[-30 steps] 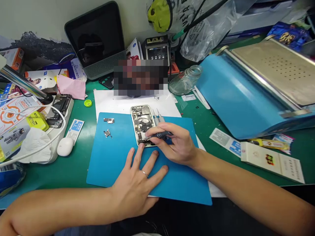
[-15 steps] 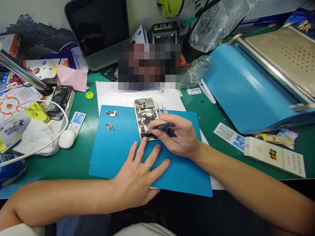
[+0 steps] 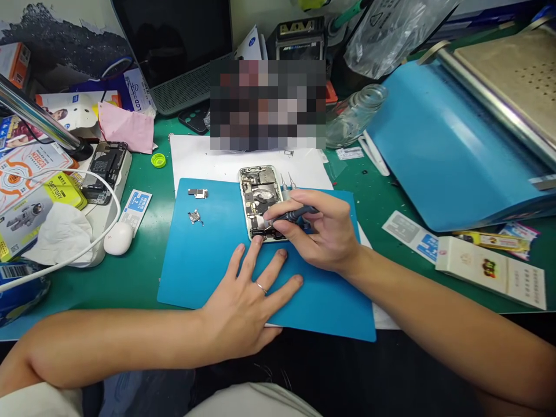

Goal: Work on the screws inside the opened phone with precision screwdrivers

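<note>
The opened phone (image 3: 261,197) lies flat on the blue mat (image 3: 204,260), its inner side facing up and its lower end toward the person. The right hand (image 3: 330,237) grasps a dark tool (image 3: 299,213) like a pen, between thumb and fingers, and leans it over the lower part of the phone. The tip is too small and too covered by fingers, so I cannot tell what exactly it touches. The left hand (image 3: 243,295) grasps nothing: it is spread with palm down on the mat, and one fingertip is at the lower edge of the phone.

In my judgement, this is fine work inside the lower end, and it asks for steadiness more than force. The left fingertip makes a small stop for the frame — it would be good to press there only lightly, outside the delicate parts. If the tool must turn or push, a more upright angle is probably safer, because a slanted tip can slip and scratch what is near.

Two loose pieces, the upper metal part (image 3: 198,193) and the lower metal part (image 3: 195,217), lie apart on the mat's left side — a sleeve or wrist should not sweep them onto the green tabletop (image 3: 134,289).
</note>
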A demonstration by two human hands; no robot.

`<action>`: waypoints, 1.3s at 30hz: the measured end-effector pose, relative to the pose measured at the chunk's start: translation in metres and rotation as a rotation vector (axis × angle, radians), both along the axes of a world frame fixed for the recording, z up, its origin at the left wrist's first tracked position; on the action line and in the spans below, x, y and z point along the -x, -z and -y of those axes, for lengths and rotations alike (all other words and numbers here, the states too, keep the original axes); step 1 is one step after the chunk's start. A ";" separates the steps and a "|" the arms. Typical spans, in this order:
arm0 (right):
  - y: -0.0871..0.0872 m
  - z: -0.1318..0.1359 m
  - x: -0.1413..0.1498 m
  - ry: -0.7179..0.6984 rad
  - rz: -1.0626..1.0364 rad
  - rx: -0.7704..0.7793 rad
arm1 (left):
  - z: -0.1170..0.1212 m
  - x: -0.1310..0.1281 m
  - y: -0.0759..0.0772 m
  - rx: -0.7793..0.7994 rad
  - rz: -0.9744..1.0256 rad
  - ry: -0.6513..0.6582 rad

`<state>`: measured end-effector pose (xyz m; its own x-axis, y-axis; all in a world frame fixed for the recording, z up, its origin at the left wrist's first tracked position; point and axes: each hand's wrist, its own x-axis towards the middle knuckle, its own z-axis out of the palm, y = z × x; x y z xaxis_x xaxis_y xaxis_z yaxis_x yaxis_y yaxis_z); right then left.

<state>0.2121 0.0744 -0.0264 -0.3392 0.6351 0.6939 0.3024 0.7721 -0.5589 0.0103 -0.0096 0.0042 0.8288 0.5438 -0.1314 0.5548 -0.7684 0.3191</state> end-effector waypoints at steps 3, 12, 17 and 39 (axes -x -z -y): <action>0.000 0.000 -0.001 -0.006 0.009 -0.008 | 0.000 0.000 0.000 -0.002 0.009 -0.001; -0.007 -0.004 0.000 -0.014 0.083 -0.186 | 0.001 0.002 0.001 -0.032 0.016 -0.011; -0.008 -0.003 0.001 -0.002 0.086 -0.211 | 0.001 0.003 0.002 -0.041 0.017 -0.009; -0.012 -0.003 0.002 -0.010 0.020 -0.225 | -0.001 0.002 0.001 -0.044 0.009 0.006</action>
<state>0.2100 0.0772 -0.0147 -0.3594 0.4619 0.8108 0.3033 0.8796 -0.3666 0.0082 -0.0090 0.0029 0.8331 0.5439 -0.0999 0.5473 -0.7850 0.2903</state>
